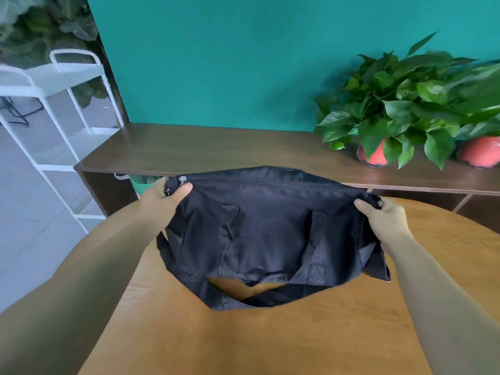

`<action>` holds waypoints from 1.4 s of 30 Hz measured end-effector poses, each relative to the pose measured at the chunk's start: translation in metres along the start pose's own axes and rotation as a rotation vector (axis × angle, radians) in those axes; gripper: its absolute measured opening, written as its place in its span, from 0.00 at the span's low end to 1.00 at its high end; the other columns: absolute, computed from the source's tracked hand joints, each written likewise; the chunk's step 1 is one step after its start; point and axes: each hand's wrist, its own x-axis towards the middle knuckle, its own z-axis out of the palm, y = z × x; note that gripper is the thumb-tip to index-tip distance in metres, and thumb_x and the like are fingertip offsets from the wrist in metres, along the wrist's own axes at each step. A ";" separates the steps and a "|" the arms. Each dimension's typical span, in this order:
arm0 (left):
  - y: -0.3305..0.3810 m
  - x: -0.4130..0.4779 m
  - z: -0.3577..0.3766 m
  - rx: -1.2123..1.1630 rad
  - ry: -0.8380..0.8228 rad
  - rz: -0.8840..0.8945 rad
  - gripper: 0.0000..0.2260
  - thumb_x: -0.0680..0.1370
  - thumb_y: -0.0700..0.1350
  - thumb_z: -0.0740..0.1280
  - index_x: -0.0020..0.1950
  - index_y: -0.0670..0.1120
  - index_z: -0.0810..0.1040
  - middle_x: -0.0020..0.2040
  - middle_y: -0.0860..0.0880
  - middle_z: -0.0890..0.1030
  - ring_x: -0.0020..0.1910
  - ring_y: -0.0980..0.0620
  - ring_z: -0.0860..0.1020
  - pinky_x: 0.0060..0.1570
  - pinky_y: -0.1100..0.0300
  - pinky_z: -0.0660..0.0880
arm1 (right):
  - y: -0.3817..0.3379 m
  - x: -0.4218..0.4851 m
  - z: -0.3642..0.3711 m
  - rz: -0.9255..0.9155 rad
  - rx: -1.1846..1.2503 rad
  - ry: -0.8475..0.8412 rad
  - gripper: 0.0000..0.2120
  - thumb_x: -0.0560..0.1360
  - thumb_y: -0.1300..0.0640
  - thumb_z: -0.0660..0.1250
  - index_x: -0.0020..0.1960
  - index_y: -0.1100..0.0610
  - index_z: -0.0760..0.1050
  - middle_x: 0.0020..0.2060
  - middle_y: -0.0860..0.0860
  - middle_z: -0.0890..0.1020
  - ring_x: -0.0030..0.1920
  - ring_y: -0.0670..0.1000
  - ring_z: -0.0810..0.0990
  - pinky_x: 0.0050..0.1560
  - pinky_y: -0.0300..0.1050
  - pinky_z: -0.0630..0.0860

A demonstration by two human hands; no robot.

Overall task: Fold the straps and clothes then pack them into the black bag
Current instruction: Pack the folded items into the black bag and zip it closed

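Holding bag [265, 226] up over table [270, 342]: L hand [162, 201] pinches one top corner, R hand [384, 220] grips opp. corner. Looks soft, limp, prob. light; sags btwn hands, strap [235, 296] droops below. Corners by metal rings seem best hold. Zip [270, 182] looks closed. No readable label/writing.

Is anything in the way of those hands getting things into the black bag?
Nothing separates them: the left hand and right hand each grip one end of the bag. But the zip along its top looks closed, so nothing can go in yet.
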 end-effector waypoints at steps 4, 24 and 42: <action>0.019 0.022 -0.005 -0.027 0.003 -0.004 0.13 0.77 0.51 0.67 0.55 0.44 0.77 0.49 0.47 0.80 0.48 0.48 0.77 0.49 0.57 0.70 | -0.023 0.013 0.011 0.058 0.015 -0.014 0.08 0.74 0.56 0.70 0.51 0.59 0.77 0.44 0.52 0.82 0.44 0.54 0.80 0.49 0.47 0.76; 0.119 0.140 -0.100 0.017 -0.011 -0.109 0.14 0.76 0.52 0.68 0.52 0.41 0.77 0.45 0.45 0.79 0.42 0.48 0.75 0.41 0.58 0.70 | -0.204 0.044 0.068 0.177 -0.027 -0.032 0.08 0.73 0.56 0.71 0.47 0.60 0.76 0.43 0.54 0.80 0.44 0.55 0.78 0.48 0.48 0.74; 0.114 0.331 -0.042 -0.028 0.113 -0.076 0.17 0.76 0.55 0.68 0.55 0.42 0.76 0.49 0.45 0.79 0.48 0.45 0.76 0.52 0.51 0.74 | -0.245 0.224 0.190 0.046 0.017 -0.014 0.07 0.75 0.57 0.70 0.41 0.56 0.72 0.40 0.51 0.79 0.42 0.54 0.76 0.45 0.44 0.71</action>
